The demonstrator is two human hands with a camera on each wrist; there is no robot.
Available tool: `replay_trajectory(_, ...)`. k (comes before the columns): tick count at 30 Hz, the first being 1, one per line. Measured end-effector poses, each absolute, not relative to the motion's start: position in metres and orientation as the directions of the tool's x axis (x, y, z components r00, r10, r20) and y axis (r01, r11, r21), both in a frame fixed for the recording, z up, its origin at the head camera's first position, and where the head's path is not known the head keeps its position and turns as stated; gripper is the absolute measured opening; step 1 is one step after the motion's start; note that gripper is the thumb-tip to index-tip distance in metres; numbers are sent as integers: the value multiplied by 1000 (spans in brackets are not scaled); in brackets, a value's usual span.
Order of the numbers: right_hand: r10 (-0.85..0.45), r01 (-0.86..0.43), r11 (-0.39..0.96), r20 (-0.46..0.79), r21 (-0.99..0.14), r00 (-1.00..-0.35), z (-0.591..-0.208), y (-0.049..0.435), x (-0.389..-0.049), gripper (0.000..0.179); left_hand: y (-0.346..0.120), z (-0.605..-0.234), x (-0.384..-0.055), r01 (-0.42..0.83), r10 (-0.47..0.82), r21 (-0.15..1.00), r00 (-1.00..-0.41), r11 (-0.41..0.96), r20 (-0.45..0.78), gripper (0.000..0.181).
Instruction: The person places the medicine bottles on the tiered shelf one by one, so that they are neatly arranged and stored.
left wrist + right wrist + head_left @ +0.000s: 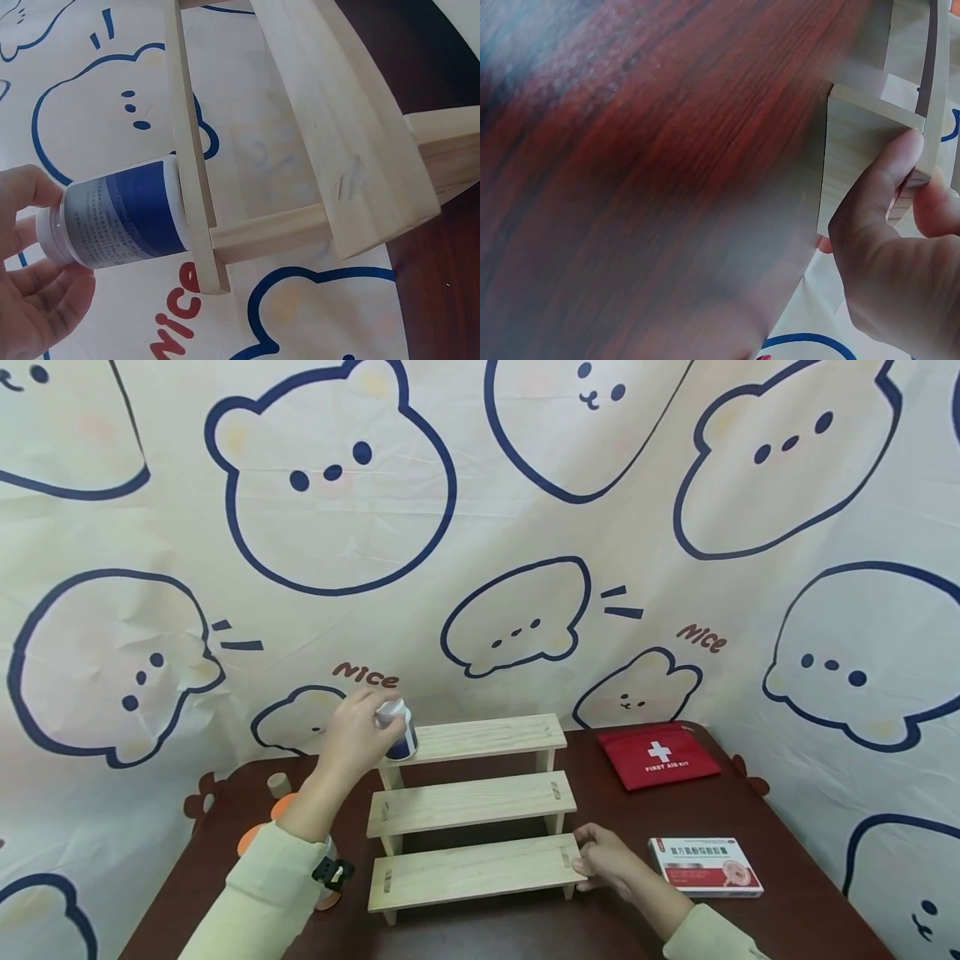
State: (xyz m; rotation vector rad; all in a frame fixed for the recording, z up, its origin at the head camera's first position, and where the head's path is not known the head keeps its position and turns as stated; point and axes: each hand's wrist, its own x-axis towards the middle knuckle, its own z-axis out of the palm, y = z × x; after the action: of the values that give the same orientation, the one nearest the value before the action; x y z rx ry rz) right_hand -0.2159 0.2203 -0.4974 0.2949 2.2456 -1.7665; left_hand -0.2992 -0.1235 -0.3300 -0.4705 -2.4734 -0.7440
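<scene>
A three-tier wooden step rack (472,803) stands on the dark table. At the left end of its top tier is a white pill bottle (402,742) with a blue and grey label. My left hand (357,731) holds this bottle by its white cap, fingers and thumb around it. In the left wrist view, the base of the pill bottle (142,214) meets the edge of the top board. My right hand (606,860) grips the right end of the lowest tier. The right wrist view shows the thumb of that hand (885,247) against the board's end.
On the right lie a red first aid kit pouch (660,756) and a white and red medicine box (707,868). Left of the rack, orange round things (283,806) and a small tan cylinder (279,785) stand partly behind my left arm. A patterned curtain (510,527) hangs behind the table.
</scene>
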Motion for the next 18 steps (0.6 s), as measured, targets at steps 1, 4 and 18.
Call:
replay_trajectory(1,-8,323,233,-334,-917,-943,-498,221,-216,42,-122,-330,-300,458,178,408,-808,790,561,35)
replay_trajectory(4,-10,333,221,-343,-917,-939,-500,221,-216,42,-119,-332,-301,461,180,414,-809,785,560,35)
replay_trajectory(18,-14,336,224,-348,-915,-938,-496,222,-216,39,-114,-334,-301,468,190,383,-795,797,576,33)
